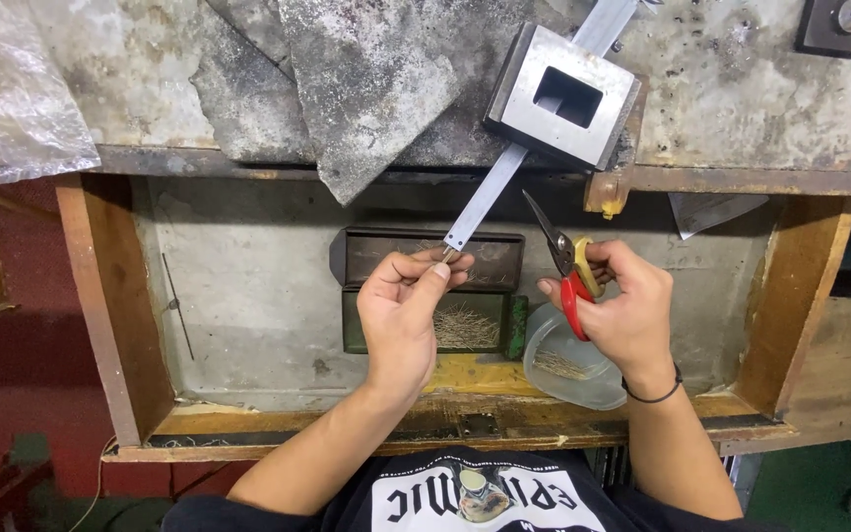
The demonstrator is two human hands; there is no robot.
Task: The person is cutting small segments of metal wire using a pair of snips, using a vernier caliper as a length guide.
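Left hand (401,310) pinching a thin wire (448,253) between thumb and fingertips at the tip of a flat metal strip (490,197) running toward 1 o'clock; right hand (627,305), at 3 o'clock of it, grasping red-handled pliers (565,266), jaws pointing to 11 o'clock.

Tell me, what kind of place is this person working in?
Probably a small metalworking or craft workshop. A worn, stained workbench carries a steel block with a square hole, the right hand holds red-handled pliers, and the left hand pinches fine wire over a tray of wire bits.
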